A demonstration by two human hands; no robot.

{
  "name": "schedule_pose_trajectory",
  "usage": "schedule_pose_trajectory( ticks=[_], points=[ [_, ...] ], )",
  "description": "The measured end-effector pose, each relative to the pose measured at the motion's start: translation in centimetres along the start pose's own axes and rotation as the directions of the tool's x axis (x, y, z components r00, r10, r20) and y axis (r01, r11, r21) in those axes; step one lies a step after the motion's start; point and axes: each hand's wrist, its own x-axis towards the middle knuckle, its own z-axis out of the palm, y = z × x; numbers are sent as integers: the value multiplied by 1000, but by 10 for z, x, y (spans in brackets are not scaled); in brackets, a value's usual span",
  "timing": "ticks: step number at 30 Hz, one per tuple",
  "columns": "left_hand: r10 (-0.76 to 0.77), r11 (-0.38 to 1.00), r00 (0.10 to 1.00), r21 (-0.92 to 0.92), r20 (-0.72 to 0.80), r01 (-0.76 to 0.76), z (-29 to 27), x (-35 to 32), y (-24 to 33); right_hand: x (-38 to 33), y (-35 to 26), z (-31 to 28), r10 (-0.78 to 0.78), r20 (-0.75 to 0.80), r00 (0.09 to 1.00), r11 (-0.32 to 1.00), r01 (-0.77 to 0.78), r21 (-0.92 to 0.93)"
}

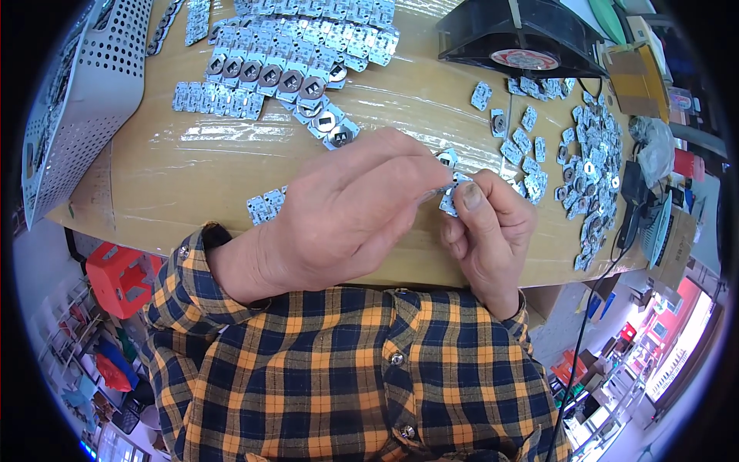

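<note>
With both hands pinched shut on one small metal piece [449,202] above the worktop's [192,165] near edge, my left hand [346,215] should work gently while my right hand [489,231] steadies it

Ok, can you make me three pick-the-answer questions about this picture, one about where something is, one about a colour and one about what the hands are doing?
1. Where is the black fan?
A. top right of the table
B. on the floor
C. in the left hand

2. What colours are the sleeves?
A. plain white
B. orange and navy plaid
C. green

3. What are the hands doing?
A. resting flat
B. both pinching a small silver part
C. waving

A: it sits at the table's far right.
B: checked cloth shows.
B: left hand and right hand meet on it.
</note>
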Motion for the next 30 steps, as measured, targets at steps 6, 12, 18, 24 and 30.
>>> schedule_pose_trajectory(
  ticks=[6,12,18,24,30],
  points=[
    [60,996,998,71,-26,-58,2,0,-2,0,1,-1,29,7,1000,999,-29,36],
    [22,1000,1000,12,-19,-21,-2,5,-2,0,6,-5,16,28,999,997,-19,81],
    [18,997,998,-79,61,-13,-1,3,1,0,1,-8,-25,-48,999,999,27,41],
    [-529,766,815,-281,237,579,-5,5,13,4,-1,-25,-501,-43,864,604,314,-733],
    [-579,559,764,-544,285,626,-2,7,12,-2,-8,-24,-539,-50,841,537,297,-790]
  ],
)
